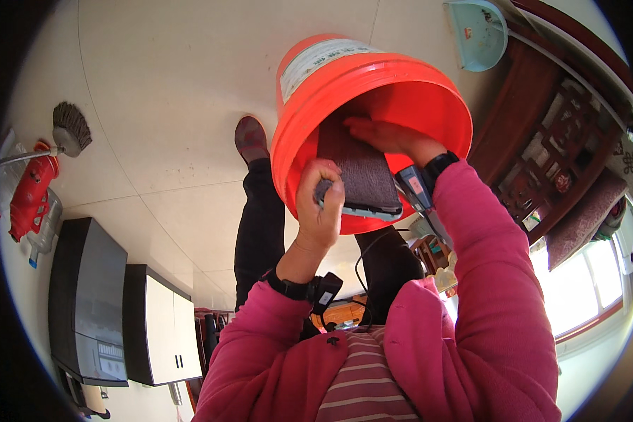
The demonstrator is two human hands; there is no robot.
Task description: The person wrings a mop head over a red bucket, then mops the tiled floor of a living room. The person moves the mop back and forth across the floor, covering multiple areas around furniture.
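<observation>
A red-orange plastic bucket is tipped with its mouth towards me; its side bears a printed label. Inside lies what looks like a flat mop head, a dark brown cloth pad with a pale blue plastic edge along its near end. My left hand is curled around the pad's left corner at the bucket's rim. Deeper in the bucket, my right hand reaches over the pad, fingers stretched flat above or against it. The pad's far end is lost in shadow.
Pale floor tiles surround the bucket, and my shoe is beside it. A light-blue dustpan stands upper right by a carved wooden bench. At left are a brush, a red vacuum flask and cabinets. A cable hangs near my wrists.
</observation>
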